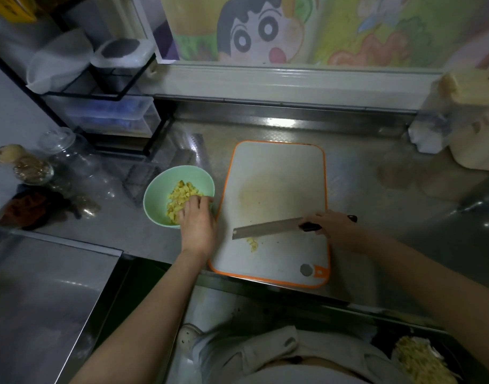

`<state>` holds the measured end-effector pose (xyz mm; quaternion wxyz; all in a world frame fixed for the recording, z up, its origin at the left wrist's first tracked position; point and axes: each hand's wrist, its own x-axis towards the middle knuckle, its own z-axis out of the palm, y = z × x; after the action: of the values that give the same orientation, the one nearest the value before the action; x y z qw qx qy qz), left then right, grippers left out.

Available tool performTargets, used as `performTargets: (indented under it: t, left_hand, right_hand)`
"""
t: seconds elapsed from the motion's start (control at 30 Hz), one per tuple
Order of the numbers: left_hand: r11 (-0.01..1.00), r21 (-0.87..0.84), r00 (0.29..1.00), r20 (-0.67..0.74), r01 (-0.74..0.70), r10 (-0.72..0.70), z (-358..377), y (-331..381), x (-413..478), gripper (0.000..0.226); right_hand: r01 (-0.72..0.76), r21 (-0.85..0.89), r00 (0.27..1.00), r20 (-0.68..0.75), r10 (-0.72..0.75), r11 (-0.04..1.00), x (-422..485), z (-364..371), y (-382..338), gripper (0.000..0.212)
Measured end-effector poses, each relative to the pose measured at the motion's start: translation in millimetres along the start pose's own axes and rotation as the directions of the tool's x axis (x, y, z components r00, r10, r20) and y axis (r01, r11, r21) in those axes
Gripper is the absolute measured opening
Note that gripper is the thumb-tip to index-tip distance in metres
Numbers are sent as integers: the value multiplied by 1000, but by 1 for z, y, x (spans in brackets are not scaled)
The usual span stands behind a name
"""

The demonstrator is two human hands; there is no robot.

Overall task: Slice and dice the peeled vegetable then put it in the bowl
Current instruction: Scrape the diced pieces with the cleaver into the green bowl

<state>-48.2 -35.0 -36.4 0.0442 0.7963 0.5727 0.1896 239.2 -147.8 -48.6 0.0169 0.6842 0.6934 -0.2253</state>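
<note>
dice in the bowl

left hand [196,220] fingers [203,202] dip onto the diced vegetable [182,196] in the green bowl [154,187], at 9 o'clock of the cutting board [273,173]; whether they hold any, cannot tell. right hand [334,225] grips the knife [265,228] across the board, a few bits [252,243] at the blade's 6 o'clock.

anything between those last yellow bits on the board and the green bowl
No object: the leftover dice lie on the cutting board, the knife just beyond them. Only the left hand, over the bowl rim, sits on that path.
</note>
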Motion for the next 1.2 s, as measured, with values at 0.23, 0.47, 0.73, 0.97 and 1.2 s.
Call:
performTargets:
  t: [0.23,0.47,0.73,0.97,1.2]
  left_hand:
    - [970,-130,972,89,-204,217,14,11,-25,27]
    - [960,-274,954,298,53,33,45,13,-42,34]
    - [955,-293,952,305,54,39,51,16,-49,37]
    - [917,-396,925,363,47,109,58,31,-57,40]
    - [822,-558,933,226,-112,281,50,39,-56,34]
  right_hand:
    - [-293,340,882,-264,390,894,-33,22,8,46]
    - [-316,426,903,-138,406,848,-45,56,-58,47]
    - [-252,540,929,-96,357,803,-38,63,-104,51]
    - [-342,566,838,-179,516,750,-46,52,-84,41]
    - [-340,494,910,-43,413,800,-43,61,-121,47]
